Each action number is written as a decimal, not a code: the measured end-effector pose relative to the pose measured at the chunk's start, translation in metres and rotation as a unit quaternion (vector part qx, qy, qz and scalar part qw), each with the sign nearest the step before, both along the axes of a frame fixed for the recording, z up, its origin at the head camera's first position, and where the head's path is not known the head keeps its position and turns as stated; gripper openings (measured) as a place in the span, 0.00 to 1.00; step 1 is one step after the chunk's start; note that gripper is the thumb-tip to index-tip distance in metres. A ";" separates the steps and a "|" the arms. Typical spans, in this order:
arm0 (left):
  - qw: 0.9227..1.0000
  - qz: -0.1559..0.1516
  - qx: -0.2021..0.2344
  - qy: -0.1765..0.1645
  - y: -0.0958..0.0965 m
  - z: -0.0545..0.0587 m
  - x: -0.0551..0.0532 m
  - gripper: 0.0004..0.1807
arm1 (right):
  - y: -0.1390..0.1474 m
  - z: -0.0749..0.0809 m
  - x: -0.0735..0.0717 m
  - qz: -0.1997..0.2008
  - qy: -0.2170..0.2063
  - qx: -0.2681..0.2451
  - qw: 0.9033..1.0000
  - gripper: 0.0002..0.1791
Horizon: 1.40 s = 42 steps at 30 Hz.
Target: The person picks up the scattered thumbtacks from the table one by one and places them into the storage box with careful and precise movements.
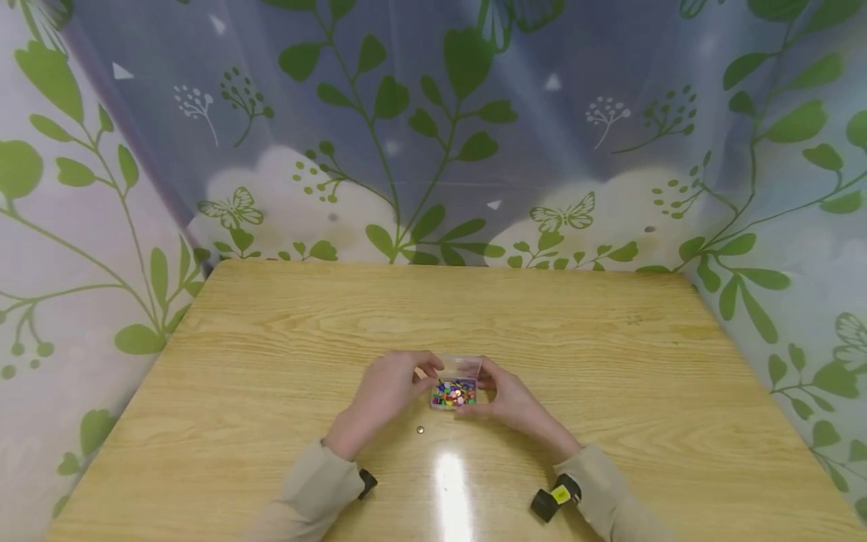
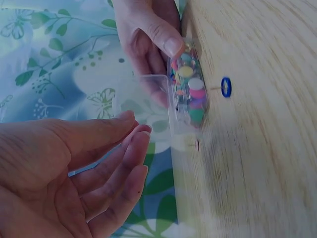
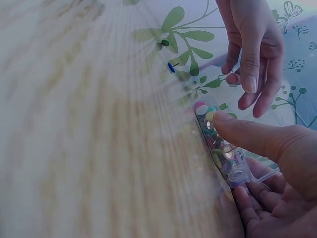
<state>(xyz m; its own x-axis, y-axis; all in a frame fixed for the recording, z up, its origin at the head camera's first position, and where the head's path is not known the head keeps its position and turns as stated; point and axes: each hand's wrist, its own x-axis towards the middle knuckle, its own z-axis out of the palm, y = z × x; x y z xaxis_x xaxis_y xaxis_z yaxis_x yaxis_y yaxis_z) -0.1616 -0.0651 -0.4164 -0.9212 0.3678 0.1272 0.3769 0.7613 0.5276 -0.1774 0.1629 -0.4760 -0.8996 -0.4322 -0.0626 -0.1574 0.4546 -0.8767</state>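
Observation:
A small clear plastic box (image 1: 433, 407) of multicoloured thumbtacks (image 1: 455, 391) stands on the table with its hinged lid (image 1: 460, 366) raised. My right hand (image 1: 512, 404) grips the box from its right side, thumb along the near edge and fingers behind. At the left side of the box hovers my left hand (image 1: 387, 393), fingers loosely bent; nothing shows between thumb and fingertips. A blue thumbtack (image 2: 226, 87) lies pin up on the table near the box. Another thumbtack (image 2: 196, 145) is left of the box, hidden by my left hand in the head view.
The wooden table (image 1: 305, 316) spreads around both hands. A leaf-patterned curtain (image 1: 420, 150) hangs along its back and sides. Black straps circle both wrists, the right one carrying a black device (image 1: 546, 505) with a yellow label. Light glares on the near tabletop.

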 end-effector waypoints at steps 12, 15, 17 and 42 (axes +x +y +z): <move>0.997 0.067 -0.018 -0.020 -0.040 0.007 0.009 0.03 | 0.000 -0.001 0.001 -0.013 -0.024 -0.006 1.000 0.40; 0.997 0.070 -0.021 -0.029 -0.052 0.005 0.013 0.02 | 0.002 0.000 0.002 -0.013 -0.023 -0.004 1.000 0.41; 0.997 0.064 -0.022 -0.038 -0.057 0.003 0.016 0.03 | 0.002 0.001 0.001 -0.014 -0.022 -0.002 1.000 0.40; 0.995 0.058 -0.047 -0.069 -0.060 -0.015 0.023 0.11 | 0.000 0.002 0.002 -0.012 -0.014 0.010 1.000 0.39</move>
<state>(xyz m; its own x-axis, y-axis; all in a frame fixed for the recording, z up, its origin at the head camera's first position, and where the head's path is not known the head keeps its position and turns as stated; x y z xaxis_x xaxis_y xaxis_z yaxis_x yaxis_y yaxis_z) -0.1387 -0.1253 -0.4318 -0.9642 0.2631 -0.0325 0.2136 0.8438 0.4923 -0.1758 0.1626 -0.4742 -0.9078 -0.4080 -0.0967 -0.1213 0.4764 -0.8708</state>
